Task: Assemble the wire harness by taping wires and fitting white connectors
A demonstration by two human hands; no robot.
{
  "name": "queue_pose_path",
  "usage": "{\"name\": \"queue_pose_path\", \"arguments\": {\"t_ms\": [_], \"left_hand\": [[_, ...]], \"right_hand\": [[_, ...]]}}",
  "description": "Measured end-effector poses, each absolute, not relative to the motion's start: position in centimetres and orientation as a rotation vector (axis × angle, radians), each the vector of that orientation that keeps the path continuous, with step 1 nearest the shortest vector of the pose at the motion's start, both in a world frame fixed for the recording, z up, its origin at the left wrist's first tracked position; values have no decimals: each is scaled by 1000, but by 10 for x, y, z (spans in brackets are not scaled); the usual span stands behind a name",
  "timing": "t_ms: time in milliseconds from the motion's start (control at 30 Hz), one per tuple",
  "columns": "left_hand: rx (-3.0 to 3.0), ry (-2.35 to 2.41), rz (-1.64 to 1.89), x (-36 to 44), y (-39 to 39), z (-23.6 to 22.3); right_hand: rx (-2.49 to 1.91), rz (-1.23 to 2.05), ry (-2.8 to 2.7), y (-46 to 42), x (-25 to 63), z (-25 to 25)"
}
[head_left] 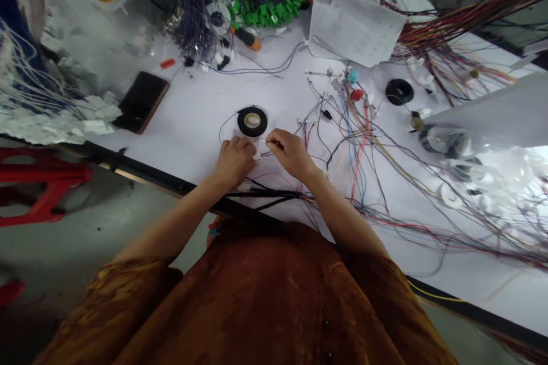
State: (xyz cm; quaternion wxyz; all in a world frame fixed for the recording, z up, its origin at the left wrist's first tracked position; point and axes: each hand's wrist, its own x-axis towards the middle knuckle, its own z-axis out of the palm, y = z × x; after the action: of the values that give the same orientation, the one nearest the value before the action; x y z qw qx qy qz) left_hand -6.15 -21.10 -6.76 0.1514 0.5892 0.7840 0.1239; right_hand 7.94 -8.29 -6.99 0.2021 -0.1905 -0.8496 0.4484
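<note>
My left hand point(235, 161) is closed, with a small white connector point(257, 156) at its fingertips. Close beside it, my right hand point(291, 153) pinches a thin wire whose bright metal tip point(263, 140) points toward the left hand. Just beyond both hands lies a roll of black tape point(252, 121), flat on the white table point(192, 120). Thin dark wires run between the hands. Nearer my body, a black-sleeved cable bundle point(274, 194) stretches along the table edge.
Loose coloured wires point(355, 142) with connectors spread to the right. A phone point(143, 101) and white-ended cables point(64, 111) lie left. Behind are green connectors point(274, 8), an orange-handled tool point(248, 38) and paper sheets point(351, 25). A second black roll point(399, 92) sits right.
</note>
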Motion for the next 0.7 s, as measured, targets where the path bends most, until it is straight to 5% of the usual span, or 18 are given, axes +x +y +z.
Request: {"name": "queue_pose_path", "arguments": {"t_ms": [333,700], "left_hand": [[797,1664,1422,-66,-198,-81],[389,1272,1457,-65,-186,-81]], "right_hand": [[-604,1258,-2479,-71,83,-76],[-471,1312,-2461,-60,93,-60]]}}
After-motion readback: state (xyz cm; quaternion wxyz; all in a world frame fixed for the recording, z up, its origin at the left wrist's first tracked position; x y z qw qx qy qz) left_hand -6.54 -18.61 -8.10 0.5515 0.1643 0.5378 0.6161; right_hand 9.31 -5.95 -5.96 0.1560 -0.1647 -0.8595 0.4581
